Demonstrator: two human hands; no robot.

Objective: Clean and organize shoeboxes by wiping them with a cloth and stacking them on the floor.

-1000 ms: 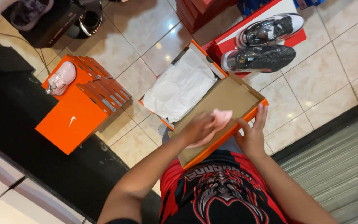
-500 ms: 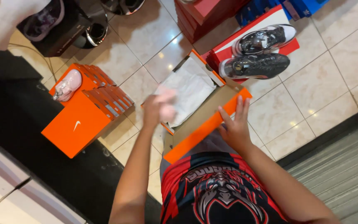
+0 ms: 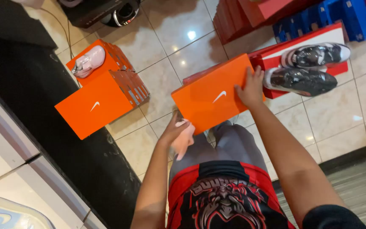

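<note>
Two bare hands work over a closed orange shoe box [image 3: 214, 95] held above the person's lap; the right hand [image 3: 250, 88] lies on the box's far right edge, fingers curled over the rim, its grip clenched on the box; the left hand [image 3: 175, 130] sits at the box's near left corner, its grip closed around a pale pink cloth [image 3: 184, 140] that hangs just below the box; whether the left hand also touches the box cannot be told. The box lid faces up, tilted slightly, with a white curved mark on it. Just beyond the right hand, a red and white box [image 3: 301, 42] lies open on the tiled floor [image 3: 170, 38], carrying a pair of dark glossy shoes [image 3: 308, 70] side by side; further red boxes [image 3: 242, 15] and blue boxes [image 3: 331, 15] stand behind it. To the left, well apart from the hands, a second orange box [image 3: 94, 108] rests closed on the floor, touching an open orange box [image 3: 115, 59] on which a pale pink shoe [image 3: 89, 61] lies. A black mat [image 3: 43, 127] runs along the left; a white worktop [image 3: 5, 169] borders it.
</note>
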